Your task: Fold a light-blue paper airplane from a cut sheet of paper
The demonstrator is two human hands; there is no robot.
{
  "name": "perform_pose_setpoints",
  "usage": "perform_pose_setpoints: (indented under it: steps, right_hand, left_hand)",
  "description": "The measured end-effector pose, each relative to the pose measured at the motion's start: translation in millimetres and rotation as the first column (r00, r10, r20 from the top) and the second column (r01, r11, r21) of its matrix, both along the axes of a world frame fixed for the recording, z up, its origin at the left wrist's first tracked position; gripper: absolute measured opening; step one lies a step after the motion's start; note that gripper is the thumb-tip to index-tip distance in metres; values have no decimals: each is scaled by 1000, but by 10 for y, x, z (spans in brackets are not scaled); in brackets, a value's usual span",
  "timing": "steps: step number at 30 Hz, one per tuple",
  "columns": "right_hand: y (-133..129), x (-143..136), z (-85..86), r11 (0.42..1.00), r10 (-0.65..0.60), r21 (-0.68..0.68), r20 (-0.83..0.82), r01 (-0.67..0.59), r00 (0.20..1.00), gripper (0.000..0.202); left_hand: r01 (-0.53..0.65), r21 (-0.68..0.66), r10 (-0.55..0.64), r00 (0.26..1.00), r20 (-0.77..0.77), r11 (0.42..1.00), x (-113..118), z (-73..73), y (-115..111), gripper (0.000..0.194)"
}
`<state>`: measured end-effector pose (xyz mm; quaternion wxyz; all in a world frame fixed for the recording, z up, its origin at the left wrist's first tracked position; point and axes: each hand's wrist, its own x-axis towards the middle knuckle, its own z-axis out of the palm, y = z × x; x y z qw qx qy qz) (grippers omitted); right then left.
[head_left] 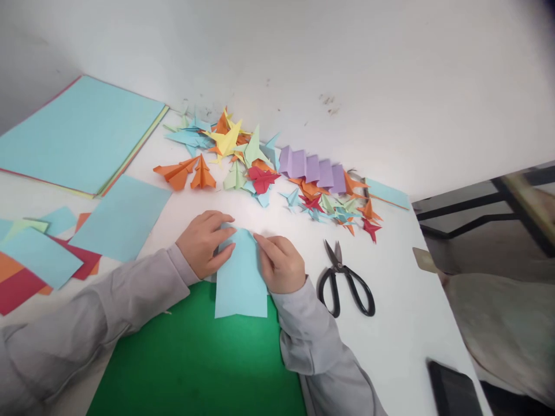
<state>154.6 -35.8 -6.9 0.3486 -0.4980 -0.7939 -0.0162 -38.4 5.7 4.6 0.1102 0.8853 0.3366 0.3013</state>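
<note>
A light blue sheet of paper [241, 277] with a crease down its middle lies partly over a green board [203, 352]. My right hand [281, 263] is closed in a pinch on the sheet's upper right corner. At the upper left edge is my left hand [206, 242], its fingers apart and the thumb tip touching the paper. A pair of scissors [340, 277] with black handles rests to the right of my right hand, blades slightly parted.
Folded paper planes [225, 138] in several colours pile up along the wall, beside a pleated purple strip [312, 167]. Large coloured sheets [82, 133] and smaller cut pieces [43, 254] cover the left side. A dark phone [453, 390] lies near the right edge; another person's sleeve [498, 323] is beyond.
</note>
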Motion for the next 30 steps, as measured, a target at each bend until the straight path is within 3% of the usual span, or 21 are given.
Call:
perform_pose_setpoints:
  steps: [5, 11, 25, 30]
  right_hand:
    - [24, 15, 13, 998, 26, 43, 200, -36, 979, 29]
    - [14, 7, 43, 993, 35, 91, 359, -72, 933, 28]
    - [-13, -1, 61, 981, 64, 144, 381, -127, 922, 28]
    - [-9, -10, 60, 977, 105, 136, 356, -163, 928, 23]
  left_hand:
    - [147, 2, -143, 964, -222, 989, -25, 80, 95, 27]
    - [313, 66, -284, 918, -277, 948, -55, 60, 357, 27]
    - [370, 91, -333, 900, -280, 924, -40, 89, 360, 27]
    - [384, 143, -309, 874, -376, 912, -20, 69, 376, 26]
